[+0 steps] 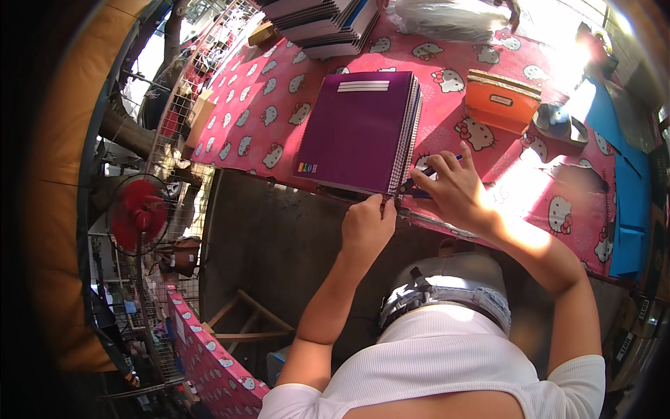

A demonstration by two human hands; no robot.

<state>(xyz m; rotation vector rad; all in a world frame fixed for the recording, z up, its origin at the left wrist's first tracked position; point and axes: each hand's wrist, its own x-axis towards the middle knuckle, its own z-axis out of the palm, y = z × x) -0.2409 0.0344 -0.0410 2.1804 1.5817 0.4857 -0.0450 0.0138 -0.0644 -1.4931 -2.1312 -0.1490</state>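
Pink table, red fan, wire grid, sunlight

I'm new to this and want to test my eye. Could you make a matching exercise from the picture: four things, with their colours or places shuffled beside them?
Things:
1. Nearest notebook
2. Fan
3. Small box
4. Hand tool

Colours and places:
A. Orange, on the table
B. Blue-handled, in the right hand
C. Purple, with the left hand at its near right corner
D. Red, off to the left of the table

Pairs: 1-C, 2-D, 3-A, 4-B
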